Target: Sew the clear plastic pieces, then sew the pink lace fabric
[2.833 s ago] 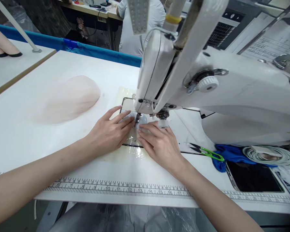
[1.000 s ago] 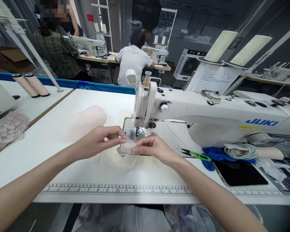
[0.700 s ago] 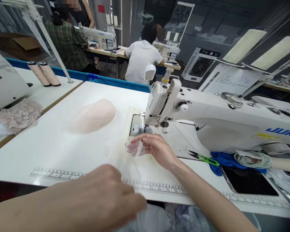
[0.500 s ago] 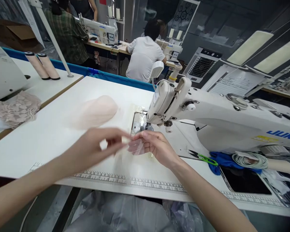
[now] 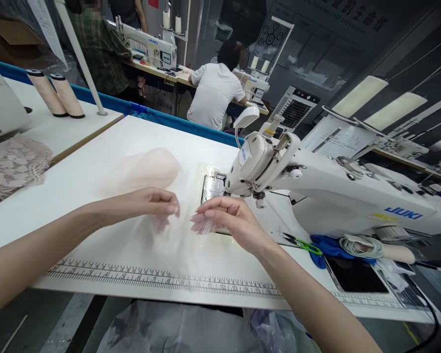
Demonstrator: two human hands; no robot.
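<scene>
My left hand [image 5: 158, 202] is above the white table, left of the needle area, its fingers curled and closed on thin sheer fabric [image 5: 160, 224]. The fabric is blurred and so see-through that its outline is hard to make out. My right hand [image 5: 230, 214] pinches sheer pinkish fabric with fine pale lines in front of the needle plate [image 5: 213, 184]. A gap separates the two hands; whether one piece spans it I cannot tell. Close by on the right stands the white sewing machine [image 5: 316, 181]. A pale pink sheer piece [image 5: 150, 169] lies flat behind my left hand.
Green-handled thread snips [image 5: 305, 244], blue cloth [image 5: 319, 245], a coil of cord [image 5: 362, 246] and a phone [image 5: 356, 274] lie at right. A printed ruler [image 5: 161, 277] follows the front edge. Lace [image 5: 16, 164] and thread cones [image 5: 68, 95] are left. People work beyond.
My left hand has pulled away from the right one, slightly leftward, opening a gap between them. My right hand stays near the needle plate. The camera view has shifted a little.
</scene>
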